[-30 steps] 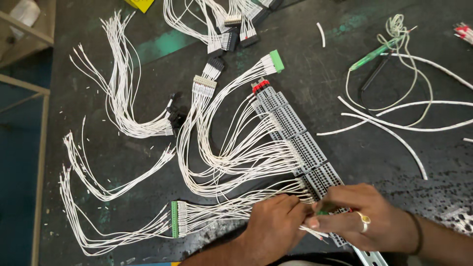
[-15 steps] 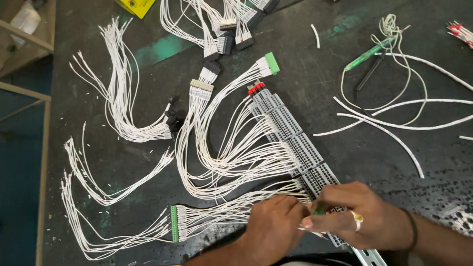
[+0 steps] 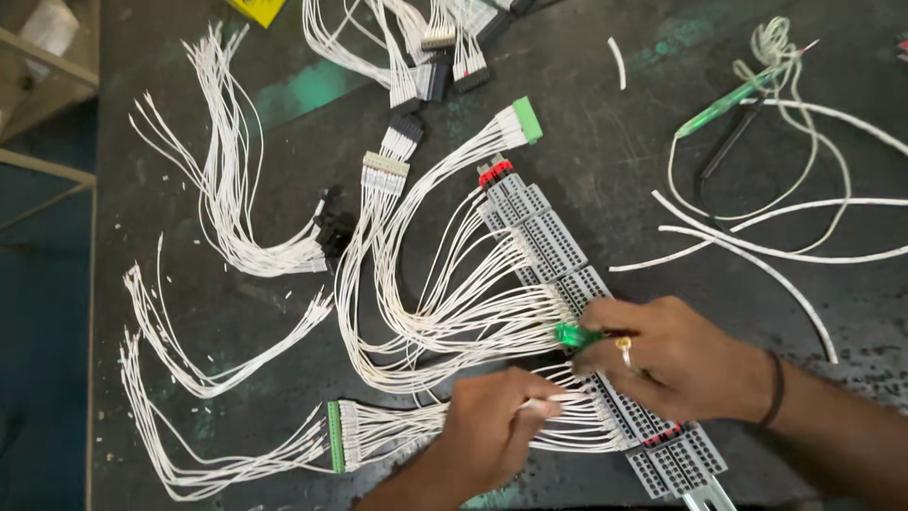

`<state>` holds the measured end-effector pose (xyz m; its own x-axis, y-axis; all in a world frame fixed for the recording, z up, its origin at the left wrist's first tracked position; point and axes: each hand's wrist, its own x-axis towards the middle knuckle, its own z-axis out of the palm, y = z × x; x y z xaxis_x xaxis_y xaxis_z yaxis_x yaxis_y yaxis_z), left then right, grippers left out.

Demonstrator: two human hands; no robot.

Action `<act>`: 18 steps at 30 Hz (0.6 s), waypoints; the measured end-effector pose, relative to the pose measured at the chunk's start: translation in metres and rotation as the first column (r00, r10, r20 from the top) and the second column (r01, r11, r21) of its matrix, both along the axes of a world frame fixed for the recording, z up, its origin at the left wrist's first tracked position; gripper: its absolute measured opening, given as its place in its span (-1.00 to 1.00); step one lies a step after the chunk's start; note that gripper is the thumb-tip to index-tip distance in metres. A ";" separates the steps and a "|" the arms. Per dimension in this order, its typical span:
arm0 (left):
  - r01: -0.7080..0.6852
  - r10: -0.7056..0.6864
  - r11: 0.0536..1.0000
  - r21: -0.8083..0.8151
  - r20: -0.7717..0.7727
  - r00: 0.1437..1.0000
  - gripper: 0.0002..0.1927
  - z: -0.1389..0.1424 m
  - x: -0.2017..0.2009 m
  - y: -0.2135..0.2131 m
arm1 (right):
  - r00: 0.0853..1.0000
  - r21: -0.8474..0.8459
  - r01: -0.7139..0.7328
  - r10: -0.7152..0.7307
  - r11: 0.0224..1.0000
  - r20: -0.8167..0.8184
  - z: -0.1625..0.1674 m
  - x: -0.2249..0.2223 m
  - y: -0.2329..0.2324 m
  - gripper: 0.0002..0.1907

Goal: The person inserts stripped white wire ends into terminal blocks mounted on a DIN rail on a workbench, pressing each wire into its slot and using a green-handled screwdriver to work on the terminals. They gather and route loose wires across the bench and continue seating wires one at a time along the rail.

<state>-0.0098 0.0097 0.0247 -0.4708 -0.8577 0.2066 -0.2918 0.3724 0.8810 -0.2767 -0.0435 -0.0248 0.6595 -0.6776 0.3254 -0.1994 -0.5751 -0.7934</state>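
Hiding under right hand [image 3: 676, 360]: green-handled screwdriver [image 3: 577, 335] tip, terminal strip [image 3: 558, 251] partly.

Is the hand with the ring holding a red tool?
No, the right hand with the ring grips a green-handled screwdriver against the grey terminal strip.

Screwdriver [image 3: 579, 335] mostly hidden in fist, terminal strip [image 3: 567, 274] partly covered by hands, cut off below

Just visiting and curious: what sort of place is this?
Probably an electrical wiring workbench: white wire bundles with plug connectors, a grey terminal-block strip on a rail, and a green-handled screwdriver in the right hand.
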 end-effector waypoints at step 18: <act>-0.126 0.115 0.974 -0.190 -0.069 0.991 -0.86 -0.001 -0.013 0.005 | 0.982 -0.045 -0.188 0.188 0.981 -0.012 0.034 0.010 -0.014 -0.77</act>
